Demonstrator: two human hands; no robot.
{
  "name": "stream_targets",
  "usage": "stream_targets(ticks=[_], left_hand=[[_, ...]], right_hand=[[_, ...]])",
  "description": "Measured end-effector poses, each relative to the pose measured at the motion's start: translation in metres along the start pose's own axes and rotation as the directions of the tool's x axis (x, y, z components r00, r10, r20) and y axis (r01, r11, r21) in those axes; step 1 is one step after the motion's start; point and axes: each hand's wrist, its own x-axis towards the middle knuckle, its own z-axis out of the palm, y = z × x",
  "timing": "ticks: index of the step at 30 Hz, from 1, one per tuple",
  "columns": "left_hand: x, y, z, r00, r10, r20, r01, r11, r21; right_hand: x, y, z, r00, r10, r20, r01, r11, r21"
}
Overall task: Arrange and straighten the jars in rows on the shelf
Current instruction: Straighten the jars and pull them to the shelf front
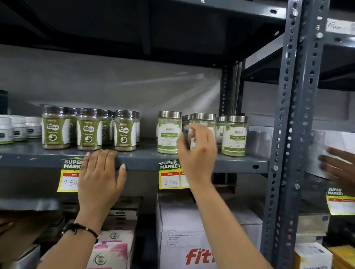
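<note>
Jars (234, 135) of pale-green powder, lidded

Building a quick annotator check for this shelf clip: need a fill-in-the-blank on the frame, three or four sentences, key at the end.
1. The left hand rests on the front edge of the grey metal shelf, below the ____-labelled jars with dark lids.
2. The right hand reaches for the middle front jar among the glass jars with ____ metal lids.
3. The handwritten yellow price tag under those jars reads ____.
4. The white carton below carries ____ lettering.

Missing words: green; silver; 170; red
</note>
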Motion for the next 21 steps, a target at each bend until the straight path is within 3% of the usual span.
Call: stream_targets(ticks=[3, 5, 7, 13, 21], left_hand=[[0.001, 0.000, 0.000, 1.000, -0.003, 0.029, 0.002, 1.000, 0.014], [0.001, 0.000, -0.001, 0.999, 0.005, 0.042, -0.006, 1.000, 0.021], [0.001, -0.002, -0.002, 0.999, 0.020, 0.048, -0.021, 0.999, 0.031], [0.002, -0.006, -0.003, 0.997, 0.030, 0.075, -0.034, 0.998, 0.055], [0.002, -0.006, 0.000, 0.999, 0.031, 0.038, -0.033, 0.998, 0.044]], right_hand=[[0.002, -0.036, 0.026, 0.969, 0.065, 0.239, -0.109, 0.979, 0.175], [0.006, -0.047, 0.047, 0.860, 0.148, 0.489, -0.202, 0.977, 0.060], [0.010, -0.054, 0.065, 0.750, 0.228, 0.621, -0.224, 0.971, -0.085], [0.005, -0.060, 0.097, 0.577, 0.358, 0.734, -0.367, 0.917, -0.158], [0.005, -0.057, 0.104, 0.560, 0.406, 0.723, -0.393, 0.898, -0.199]])
